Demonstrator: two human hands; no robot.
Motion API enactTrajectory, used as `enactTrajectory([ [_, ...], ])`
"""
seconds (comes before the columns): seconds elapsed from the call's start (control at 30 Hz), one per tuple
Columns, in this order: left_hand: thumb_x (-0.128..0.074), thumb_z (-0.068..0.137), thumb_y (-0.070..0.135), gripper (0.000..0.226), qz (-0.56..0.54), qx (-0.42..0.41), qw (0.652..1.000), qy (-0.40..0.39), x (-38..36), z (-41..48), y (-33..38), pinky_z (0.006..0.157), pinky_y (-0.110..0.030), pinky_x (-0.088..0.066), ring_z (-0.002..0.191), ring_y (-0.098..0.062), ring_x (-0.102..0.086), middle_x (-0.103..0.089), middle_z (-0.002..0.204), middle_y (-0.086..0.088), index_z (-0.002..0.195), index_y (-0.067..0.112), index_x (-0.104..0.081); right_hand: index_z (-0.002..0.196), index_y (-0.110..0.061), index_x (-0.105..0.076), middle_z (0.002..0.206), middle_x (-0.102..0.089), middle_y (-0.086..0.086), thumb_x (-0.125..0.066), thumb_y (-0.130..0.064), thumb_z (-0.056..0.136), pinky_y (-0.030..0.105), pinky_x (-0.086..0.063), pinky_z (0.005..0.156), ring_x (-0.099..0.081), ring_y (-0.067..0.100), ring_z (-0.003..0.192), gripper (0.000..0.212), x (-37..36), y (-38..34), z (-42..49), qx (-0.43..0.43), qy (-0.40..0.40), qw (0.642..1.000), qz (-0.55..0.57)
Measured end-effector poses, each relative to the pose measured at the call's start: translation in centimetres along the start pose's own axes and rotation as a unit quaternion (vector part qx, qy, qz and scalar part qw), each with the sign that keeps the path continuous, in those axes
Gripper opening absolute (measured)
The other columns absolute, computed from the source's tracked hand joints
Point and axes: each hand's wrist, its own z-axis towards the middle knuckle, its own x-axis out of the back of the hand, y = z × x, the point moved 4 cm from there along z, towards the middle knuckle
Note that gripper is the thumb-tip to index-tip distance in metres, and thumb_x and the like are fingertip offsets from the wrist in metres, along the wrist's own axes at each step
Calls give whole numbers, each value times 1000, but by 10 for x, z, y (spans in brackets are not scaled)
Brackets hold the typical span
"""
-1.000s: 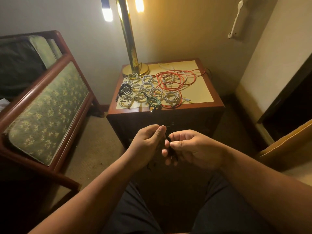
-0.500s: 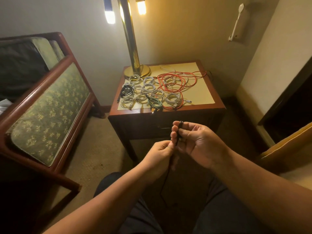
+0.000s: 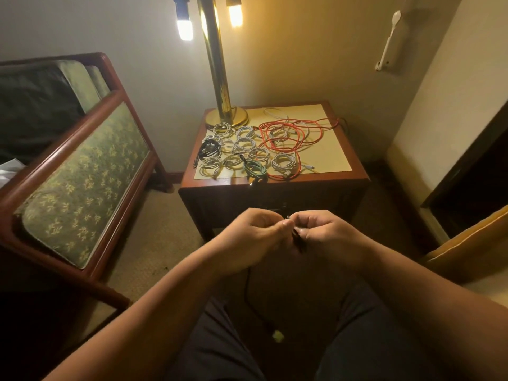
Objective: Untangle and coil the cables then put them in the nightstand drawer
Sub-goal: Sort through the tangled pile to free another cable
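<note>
Cable: we hold the black cable [image 3: 299, 241] between both hands, at 6 o'clock from the nightstand [image 3: 275, 188]; its tail drops toward 6 o'clock.
Hands: left hand [image 3: 247, 240] and right hand [image 3: 330, 237] are curled, both pinching it.
Handling: we judge it light and limp; best gripped close to the loops.
Change: 0.5 s ago the right hand was higher; now they are level.

We see a dim room corner with plain cream walls [image 3: 316, 50] and beige carpet [image 3: 154, 243]. A tall brass lamp [image 3: 217, 64] glows with two lit bulbs. At left stands a red-wood settee [image 3: 82, 185] with green floral cushions. A white handset [image 3: 389, 42] hangs on the wall.
</note>
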Motion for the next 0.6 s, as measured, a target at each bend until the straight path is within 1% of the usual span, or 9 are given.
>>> enactTrajectory([
  [0.07, -60, 98, 36, 30, 34, -35, 998, 34, 13, 0, 1, 61, -45, -42, 68, -32, -57, -67, 77, -13, 86, 14, -75, 107, 1, -61, 86, -63, 8, -40, -3, 105, 26, -53, 67, -62, 13, 74, 21, -6, 0, -1, -35, -34, 992, 113],
  [0.1, -61, 98, 32, 27, 42, -48, 997, 51, 17, 0, 0, 64, -44, -48, 72, -31, -63, -71, 80, -10, 87, 12, -75, 109, 1, -60, 87, -63, 8, -40, -7, 105, 26, -51, 67, -60, 13, 76, 22, -9, 0, -2, -42, -54, 985, 159],
  [0.13, -62, 97, 29, 25, 34, -61, 995, 69, 18, 0, -1, 63, -39, -52, 72, -24, -67, -72, 79, -5, 87, 10, -75, 109, 0, -59, 88, -62, 8, -42, -11, 105, 26, -50, 68, -59, 14, 77, 22, -12, -1, -3, -43, -73, 979, 185],
  [0.2, -65, 93, 29, 22, 7, -92, 990, 106, 17, -2, -4, 60, -26, -51, 68, -13, -68, -72, 74, 2, 86, 11, -74, 111, -1, -59, 89, -59, 8, -45, -15, 103, 27, -49, 69, -56, 15, 77, 21, -14, -1, -4, -37, -98, 977, 185],
  [0.33, -79, 83, 42, 26, -15, -143, 973, 179, 18, -1, -18, 67, -42, -57, 78, -30, -69, -72, 85, -6, 94, 18, -74, 106, -1, -65, 86, -61, 9, -45, -6, 103, 26, -53, 68, -59, 16, 74, 21, -11, -1, -6, -57, -93, 976, 189],
  [0.4, -76, 86, 39, 23, -55, -135, 974, 172, 17, -1, -22, 63, -33, -56, 75, -23, -67, -72, 86, -6, 95, 17, -75, 105, -1, -67, 86, -60, 10, -45, -5, 103, 26, -54, 68, -58, 16, 73, 22, -11, -3, -6, -50, -95, 966, 235],
  [0.47, -70, 89, 31, 21, -114, -96, 977, 152, 10, -1, -23, 56, -25, -53, 68, -16, -65, -71, 83, -6, 98, 13, -74, 106, 0, -64, 87, -59, 10, -44, -5, 102, 27, -53, 68, -58, 16, 73, 21, -13, -6, -7, -30, -113, 956, 269],
  [0.53, -68, 89, 29, 21, -165, -62, 975, 136, 4, -2, -24, 54, -26, -55, 69, -19, -67, -72, 84, -9, 100, 13, -74, 107, 0, -62, 86, -58, 10, -44, -5, 101, 28, -53, 68, -58, 16, 72, 20, -14, -9, -7, -15, -119, 950, 288],
  [0.6, -69, 89, 28, 19, -206, -48, 968, 132, 3, -2, -25, 60, -32, -57, 75, -25, -67, -72, 89, -13, 100, 13, -76, 107, 0, -62, 87, -58, 10, -44, -5, 102, 29, -54, 69, -59, 17, 73, 19, -14, -13, -8, -2, -109, 948, 300],
])
